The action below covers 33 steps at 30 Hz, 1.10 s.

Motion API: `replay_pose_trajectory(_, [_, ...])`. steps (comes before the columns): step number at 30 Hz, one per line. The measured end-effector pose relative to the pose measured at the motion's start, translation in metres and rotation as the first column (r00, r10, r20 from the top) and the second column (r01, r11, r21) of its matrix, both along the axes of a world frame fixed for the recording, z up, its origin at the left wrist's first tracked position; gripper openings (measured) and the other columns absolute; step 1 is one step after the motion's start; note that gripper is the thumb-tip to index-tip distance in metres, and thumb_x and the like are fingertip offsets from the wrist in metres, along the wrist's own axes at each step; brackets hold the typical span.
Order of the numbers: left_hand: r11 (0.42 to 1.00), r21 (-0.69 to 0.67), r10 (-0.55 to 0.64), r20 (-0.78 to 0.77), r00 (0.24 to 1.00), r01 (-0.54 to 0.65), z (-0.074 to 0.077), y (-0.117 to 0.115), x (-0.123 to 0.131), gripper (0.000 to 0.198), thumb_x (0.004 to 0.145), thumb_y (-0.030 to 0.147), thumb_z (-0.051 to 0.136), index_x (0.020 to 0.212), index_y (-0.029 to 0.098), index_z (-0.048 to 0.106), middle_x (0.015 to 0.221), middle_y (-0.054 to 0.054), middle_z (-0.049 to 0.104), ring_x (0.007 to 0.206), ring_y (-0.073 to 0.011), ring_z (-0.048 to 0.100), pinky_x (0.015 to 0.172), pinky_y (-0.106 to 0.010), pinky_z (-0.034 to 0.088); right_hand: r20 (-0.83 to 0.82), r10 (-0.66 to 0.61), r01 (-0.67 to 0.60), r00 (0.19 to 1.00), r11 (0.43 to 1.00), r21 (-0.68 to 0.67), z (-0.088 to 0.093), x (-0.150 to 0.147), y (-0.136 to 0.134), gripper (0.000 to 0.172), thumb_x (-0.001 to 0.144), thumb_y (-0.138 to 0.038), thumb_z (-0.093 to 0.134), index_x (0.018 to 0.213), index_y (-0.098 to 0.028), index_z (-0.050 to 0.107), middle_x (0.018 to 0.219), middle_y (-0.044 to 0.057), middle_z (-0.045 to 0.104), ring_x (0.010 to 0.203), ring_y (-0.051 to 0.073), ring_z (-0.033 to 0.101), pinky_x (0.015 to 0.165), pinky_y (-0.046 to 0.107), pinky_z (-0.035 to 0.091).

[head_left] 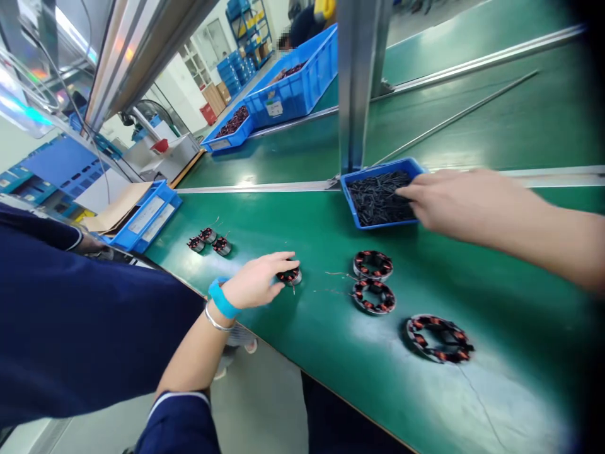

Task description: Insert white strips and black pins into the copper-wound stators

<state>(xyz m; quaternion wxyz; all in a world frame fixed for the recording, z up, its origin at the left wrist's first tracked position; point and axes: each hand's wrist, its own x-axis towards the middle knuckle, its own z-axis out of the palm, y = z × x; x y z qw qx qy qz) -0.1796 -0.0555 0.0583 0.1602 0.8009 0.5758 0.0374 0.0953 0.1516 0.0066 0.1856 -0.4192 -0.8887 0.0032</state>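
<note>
My left hand point(258, 280) rests on the green bench with its fingers closed round a small wound stator point(290, 275). My right hand point(442, 202) reaches into a small blue tray point(350, 200) full of thin black tube pieces point(378, 197); its fingertips dip among them and I cannot see what they grip. Three larger ring stators with copper coils lie in front of me: two close together point(373, 264) point(374, 296) and one nearer the right point(439, 338). Thin wire leads stick out from the rings.
Three small stators point(208, 240) lie at the left on the green bench point(331, 353). A blue bin with cardboard point(142, 217) sits at the bench's left end. A metal post point(357, 82) rises behind the tray. Larger blue crates point(293, 88) stand farther back.
</note>
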Motion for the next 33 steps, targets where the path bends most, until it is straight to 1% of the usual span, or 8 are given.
replay_pose_trajectory(3, [0.99,0.104,0.106,-0.077,0.991,-0.098,-0.017,0.014,0.008,0.032,0.082,0.03,0.063,0.111,0.017,0.064,0.111,-0.013,0.066,0.101,-0.0265,0.065,0.088,-0.042,0.053,0.173,0.027,-0.024,0.984,1.0,-0.02,0.005,-0.012,0.005,0.019,0.078,-0.008,0.057,0.062,-0.013,0.066,0.077,0.011,0.068,0.072,0.015,0.058,0.058,0.032,0.021])
replay_pose_trajectory(6, [0.945,0.246,0.24,-0.085,0.967,-0.213,-0.034,0.041,0.023,0.035,0.075,0.048,0.069,0.09,0.016,0.067,0.083,-0.007,0.065,0.078,-0.0231,0.064,0.074,-0.037,0.053,0.181,0.038,-0.036,0.983,0.999,-0.015,0.006,-0.016,0.001,0.022,0.081,-0.007,0.055,0.062,-0.012,0.064,0.076,0.009,0.066,0.069,0.012,0.057,0.059,0.032,0.022])
replay_pose_trajectory(9, [0.91,0.288,0.302,0.029,0.953,-0.297,-0.048,0.07,0.038,0.038,0.072,0.053,0.069,0.081,0.017,0.067,0.075,-0.004,0.061,0.07,-0.0189,0.06,0.068,-0.032,0.05,0.158,0.051,-0.051,0.986,0.999,-0.006,0.009,-0.014,-0.003,0.023,0.083,-0.007,0.049,0.065,-0.011,0.063,0.08,0.011,0.067,0.072,0.013,0.058,0.061,0.032,0.023])
replay_pose_trajectory(15, [0.939,0.246,0.192,0.207,0.959,-0.241,-0.06,0.089,0.07,0.035,0.073,0.049,0.071,0.085,0.017,0.069,0.08,-0.004,0.062,0.077,-0.0182,0.06,0.071,-0.031,0.05,-0.019,-0.016,0.015,1.0,0.999,-0.051,0.023,-0.003,-0.015,0.019,0.085,-0.014,0.048,0.073,-0.012,0.063,0.085,0.016,0.069,0.078,0.024,0.063,0.061,0.034,0.034])
replay_pose_trajectory(19, [0.974,0.189,0.08,0.234,0.969,-0.126,-0.058,0.078,0.085,0.038,0.072,0.051,0.072,0.09,0.017,0.068,0.082,-0.004,0.063,0.076,-0.0189,0.06,0.073,-0.033,0.05,-0.24,-0.007,-0.046,0.971,0.976,-0.215,0.016,0.014,-0.045,0.009,0.079,-0.018,0.057,0.08,-0.018,0.065,0.079,0.006,0.072,0.072,0.018,0.066,0.067,0.029,0.047])
replay_pose_trajectory(24, [0.974,0.183,0.096,0.187,0.978,-0.13,-0.054,0.077,0.095,0.034,0.073,0.048,0.069,0.085,0.017,0.064,0.082,-0.006,0.063,0.08,-0.0234,0.058,0.075,-0.038,0.049,-0.554,-0.165,-0.174,0.816,0.844,-0.508,-0.022,0.026,-0.077,0.019,0.076,-0.034,0.056,0.077,-0.02,0.068,0.08,0.007,0.074,0.068,0.021,0.067,0.064,0.035,0.052])
replay_pose_trajectory(29, [0.988,0.127,0.058,0.252,0.966,-0.092,-0.054,0.083,0.102,0.016,0.074,0.029,0.064,0.084,0.019,0.056,0.085,-0.004,0.062,0.08,-0.0197,0.057,0.076,-0.034,0.048,-0.617,-0.352,-0.379,0.704,0.548,-0.746,-0.039,0.026,-0.079,0.039,0.062,-0.054,0.073,0.077,-0.018,0.07,0.074,0.007,0.075,0.068,0.021,0.07,0.066,0.033,0.056])
replay_pose_trajectory(33, [0.98,0.154,0.084,0.24,0.967,-0.124,-0.061,0.083,0.113,0.005,0.08,0.02,0.053,0.075,0.021,0.052,0.078,-0.002,0.061,0.078,-0.0185,0.054,0.076,-0.032,0.045,-0.646,-0.492,-0.386,0.583,0.532,-0.754,-0.036,0.017,-0.076,0.054,0.047,-0.064,0.08,0.072,-0.017,0.069,0.072,0.006,0.074,0.072,0.022,0.072,0.062,0.029,0.056])
